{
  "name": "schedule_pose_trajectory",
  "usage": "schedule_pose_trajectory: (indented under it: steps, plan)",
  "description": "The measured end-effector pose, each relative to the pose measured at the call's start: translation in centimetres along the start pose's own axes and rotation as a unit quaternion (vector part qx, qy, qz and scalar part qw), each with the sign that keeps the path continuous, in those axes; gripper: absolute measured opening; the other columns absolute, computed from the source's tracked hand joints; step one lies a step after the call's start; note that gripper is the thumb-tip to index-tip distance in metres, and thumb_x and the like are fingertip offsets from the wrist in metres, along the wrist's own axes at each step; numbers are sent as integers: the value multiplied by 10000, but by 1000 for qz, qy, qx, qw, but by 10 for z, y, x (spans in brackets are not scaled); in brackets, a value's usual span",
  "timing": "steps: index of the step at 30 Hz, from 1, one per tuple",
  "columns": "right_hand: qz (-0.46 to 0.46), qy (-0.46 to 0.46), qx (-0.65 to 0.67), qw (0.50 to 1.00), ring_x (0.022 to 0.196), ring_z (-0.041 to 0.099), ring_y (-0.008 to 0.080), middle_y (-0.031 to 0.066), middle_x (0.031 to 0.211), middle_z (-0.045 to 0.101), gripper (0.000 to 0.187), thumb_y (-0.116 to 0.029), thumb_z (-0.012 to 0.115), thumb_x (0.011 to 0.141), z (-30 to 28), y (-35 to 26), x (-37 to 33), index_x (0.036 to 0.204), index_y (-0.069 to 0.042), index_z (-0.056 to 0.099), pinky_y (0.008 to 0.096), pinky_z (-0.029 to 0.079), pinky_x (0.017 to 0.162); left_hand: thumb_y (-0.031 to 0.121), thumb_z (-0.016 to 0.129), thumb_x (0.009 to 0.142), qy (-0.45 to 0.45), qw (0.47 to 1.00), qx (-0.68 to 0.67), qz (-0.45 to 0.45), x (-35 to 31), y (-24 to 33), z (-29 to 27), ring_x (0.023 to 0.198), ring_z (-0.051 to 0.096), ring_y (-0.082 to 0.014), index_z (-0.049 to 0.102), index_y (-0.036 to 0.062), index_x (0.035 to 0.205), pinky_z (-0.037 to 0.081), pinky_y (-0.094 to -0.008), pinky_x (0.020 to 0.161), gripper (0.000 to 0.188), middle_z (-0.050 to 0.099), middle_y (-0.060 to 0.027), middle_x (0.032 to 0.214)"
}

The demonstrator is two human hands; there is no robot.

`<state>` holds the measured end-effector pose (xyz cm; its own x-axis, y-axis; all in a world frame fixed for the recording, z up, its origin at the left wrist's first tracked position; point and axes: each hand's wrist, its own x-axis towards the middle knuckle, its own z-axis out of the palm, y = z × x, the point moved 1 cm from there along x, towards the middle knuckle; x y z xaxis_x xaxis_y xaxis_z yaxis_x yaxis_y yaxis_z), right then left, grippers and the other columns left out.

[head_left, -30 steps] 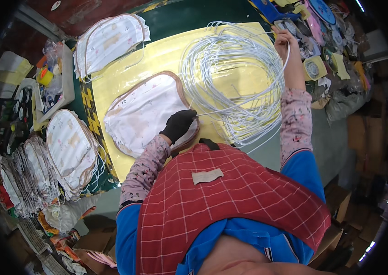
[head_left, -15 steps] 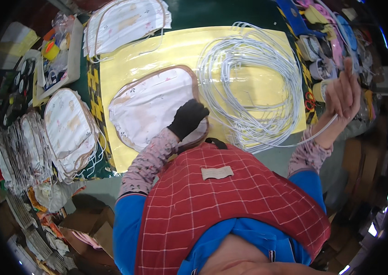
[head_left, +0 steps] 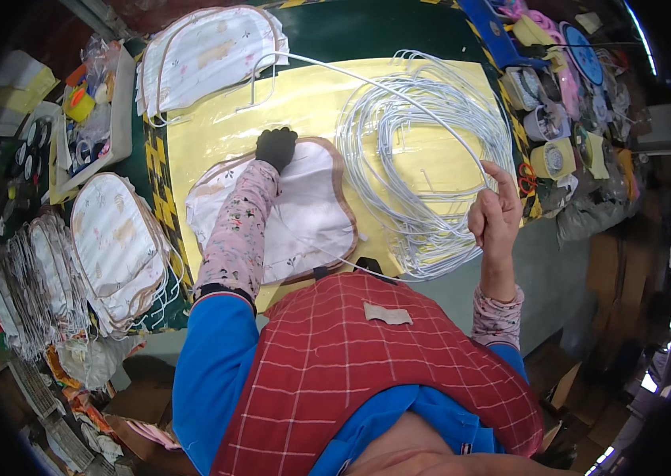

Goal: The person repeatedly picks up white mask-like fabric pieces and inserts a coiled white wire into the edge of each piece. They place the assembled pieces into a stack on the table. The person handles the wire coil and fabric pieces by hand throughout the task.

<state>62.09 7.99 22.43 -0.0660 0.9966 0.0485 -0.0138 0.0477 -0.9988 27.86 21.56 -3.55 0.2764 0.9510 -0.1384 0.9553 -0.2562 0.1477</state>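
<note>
A white printed fabric panel (head_left: 315, 190) with brown edging lies in front of me, its shape rounded and its cloth wrinkled. At its far edge sits my left hand (head_left: 276, 148) in a black glove, fingers curled closed on the cloth; what lies beneath them is hidden. My bare right hand (head_left: 496, 210) is raised over the right part of the table, pinching a white wire (head_left: 383, 82). This wire arches away to the far left, where it ends in a bent hook shape. Another stretch of wire curves across the panel's near side. Beside the panel lies a large coil of white wires (head_left: 430, 230).
Yellow sheeting (head_left: 311, 87) covers the green table. Finished-looking panels (head_left: 216, 55) are stacked at the far left, with another pile (head_left: 117, 238) at the left edge. A white bin of supplies (head_left: 123, 119) stands there too. Red scissors (head_left: 526, 178) and small tubs (head_left: 553, 159) line the right.
My left hand has moved away from me and left to the panel's far edge. My right hand has come down and inward, and the wire now arches over the table. The panel has shifted slightly.
</note>
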Motion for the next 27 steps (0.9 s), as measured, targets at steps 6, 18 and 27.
schedule_pose_trajectory:
  steps: [6, 18, 27]
  plan:
    - [-19, -10, 41, 999, 312, 270, 18, -52, 442, 343, 427, -203, 430, 973, -7, 2, -26, 1307, 61, 399, 181, 235, 319, 132, 564, 702, 170, 974, -120, 86, -25, -3, 14, 915, 575, -300, 587, 112, 1030, 457, -430, 770, 329, 582, -113, 958]
    - [3, 59, 87, 994, 336, 285, 12, -74, 461, 337, 383, -43, 395, 921, -32, -14, -77, 1270, 111, 428, 171, 224, 324, 241, 517, 885, 202, 888, -408, -63, -20, -5, -44, 909, 574, -217, 569, 12, 1063, 439, -307, 822, 295, 625, -101, 969]
    - [-45, -5, 176, 983, 289, 241, 18, -62, 414, 313, 390, -139, 422, 958, -46, -11, -66, 1270, 95, 420, 172, 203, 286, 102, 500, 850, 493, 839, -202, 109, -165, 19, -212, 782, 543, -320, 542, -19, 909, 436, -383, 760, 141, 570, -179, 825]
